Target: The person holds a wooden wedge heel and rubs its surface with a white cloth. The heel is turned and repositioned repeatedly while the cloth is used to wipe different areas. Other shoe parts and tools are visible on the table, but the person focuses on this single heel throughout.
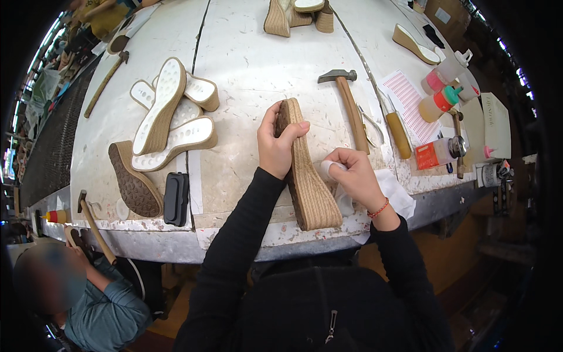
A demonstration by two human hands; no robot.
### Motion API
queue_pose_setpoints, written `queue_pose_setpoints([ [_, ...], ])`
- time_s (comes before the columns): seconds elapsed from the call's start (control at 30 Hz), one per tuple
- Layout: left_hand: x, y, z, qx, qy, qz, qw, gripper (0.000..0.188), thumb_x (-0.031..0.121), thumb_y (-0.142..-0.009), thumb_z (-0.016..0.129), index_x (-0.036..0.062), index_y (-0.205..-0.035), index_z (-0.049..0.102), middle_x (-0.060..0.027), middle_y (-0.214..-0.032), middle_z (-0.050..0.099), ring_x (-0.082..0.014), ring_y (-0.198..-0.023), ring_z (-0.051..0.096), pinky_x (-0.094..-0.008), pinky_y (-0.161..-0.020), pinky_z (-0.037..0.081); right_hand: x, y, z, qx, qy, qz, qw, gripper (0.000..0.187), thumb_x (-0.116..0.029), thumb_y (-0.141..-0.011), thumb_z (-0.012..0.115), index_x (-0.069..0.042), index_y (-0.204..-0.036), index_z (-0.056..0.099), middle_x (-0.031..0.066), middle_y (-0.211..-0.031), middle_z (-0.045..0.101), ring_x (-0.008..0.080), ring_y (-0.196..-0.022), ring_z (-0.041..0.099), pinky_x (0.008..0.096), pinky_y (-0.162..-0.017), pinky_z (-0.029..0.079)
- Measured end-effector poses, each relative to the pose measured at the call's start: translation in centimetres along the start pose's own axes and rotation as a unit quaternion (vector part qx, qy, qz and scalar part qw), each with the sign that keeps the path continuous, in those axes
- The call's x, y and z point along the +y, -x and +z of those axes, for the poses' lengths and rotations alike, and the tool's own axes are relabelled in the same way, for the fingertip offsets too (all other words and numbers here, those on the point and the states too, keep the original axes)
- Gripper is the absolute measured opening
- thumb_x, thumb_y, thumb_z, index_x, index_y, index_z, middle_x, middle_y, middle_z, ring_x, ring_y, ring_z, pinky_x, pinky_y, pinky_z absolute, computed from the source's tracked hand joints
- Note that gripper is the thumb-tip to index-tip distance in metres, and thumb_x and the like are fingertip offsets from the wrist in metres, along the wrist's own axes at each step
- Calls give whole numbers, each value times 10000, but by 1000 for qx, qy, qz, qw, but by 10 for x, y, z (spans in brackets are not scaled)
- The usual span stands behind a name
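In my left hand is a wedge shoe sole, its woven rope-like side turned up and its brown tread facing left. My fingers wrap round the narrow toe end, and the thick heel end points toward me. Beside the sole's right side, my right hand pinches a small white cloth between thumb and fingers. The cloth is close to the woven side; whether it touches, I cannot tell. A larger white cloth lies on the table beneath my right wrist.
Several wedge soles are heaped at left, beside a brown-treaded sole and a black case. A hammer, a yellow-handled tool and bottles stand or lie at right. A co-worker sits at lower left.
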State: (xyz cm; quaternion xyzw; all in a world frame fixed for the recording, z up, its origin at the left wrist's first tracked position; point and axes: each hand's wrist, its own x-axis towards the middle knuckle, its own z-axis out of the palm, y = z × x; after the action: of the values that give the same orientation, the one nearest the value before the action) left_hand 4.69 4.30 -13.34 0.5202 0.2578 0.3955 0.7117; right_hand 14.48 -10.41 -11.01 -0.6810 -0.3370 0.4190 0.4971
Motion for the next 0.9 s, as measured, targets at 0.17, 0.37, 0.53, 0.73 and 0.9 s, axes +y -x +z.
queue_pose_setpoints([
  [0.17, 0, 0, 1, 3, 11, -5, 1000, 575, 158, -714, 685, -117, -1176, 480, -97, -904, 596, -135, -779, 567, -251, -734, 465, -12, -2, 18, -6, -79, -57, 995, 167, -19, -830, 608, 25, -988, 578, 7, -861, 593, 18, -664, 508, 174, -592, 412],
  [0.37, -2, -1, 0, -2, 5, -6, 1000, 574, 150, -719, 678, -123, -1182, 476, -99, -904, 597, -135, -776, 566, -253, -737, 463, 5, -4, 6, 2, -39, -43, 998, 210, 5, -827, 599, 22, -1032, 557, -1, -901, 548, 18, -709, 536, 164, -632, 439],
  [0.53, 5, 2, 1, -7, 37, -21, 999, 579, 143, -723, 671, -126, -1195, 472, -104, -919, 594, -143, -807, 561, -255, -761, 457, 6, 1, -1, -6, -79, -58, 995, 214, -10, -835, 599, 24, -1042, 552, 8, -937, 543, 10, -716, 540, 159, -639, 441],
  [0.73, 12, 5, -3, 12, 9, -13, 1000, 581, 153, -739, 658, -112, -1220, 471, -108, -960, 579, -138, -852, 547, -245, -798, 437, 6, -5, 6, -17, -55, -113, 992, 201, -31, -863, 610, 12, -1052, 558, -9, -886, 555, 3, -697, 527, 153, -594, 418],
  [0.9, 50, 11, 1, -22, 166, -103, 980, 445, 233, -819, 547, -6, -1183, 458, -93, -948, 599, -110, -696, 537, -240, -554, 469, 20, 11, -16, 27, -177, -21, 984, 151, -90, -901, 574, -2, -1022, 592, -14, -772, 563, 8, -583, 442, 161, -510, 345],
])
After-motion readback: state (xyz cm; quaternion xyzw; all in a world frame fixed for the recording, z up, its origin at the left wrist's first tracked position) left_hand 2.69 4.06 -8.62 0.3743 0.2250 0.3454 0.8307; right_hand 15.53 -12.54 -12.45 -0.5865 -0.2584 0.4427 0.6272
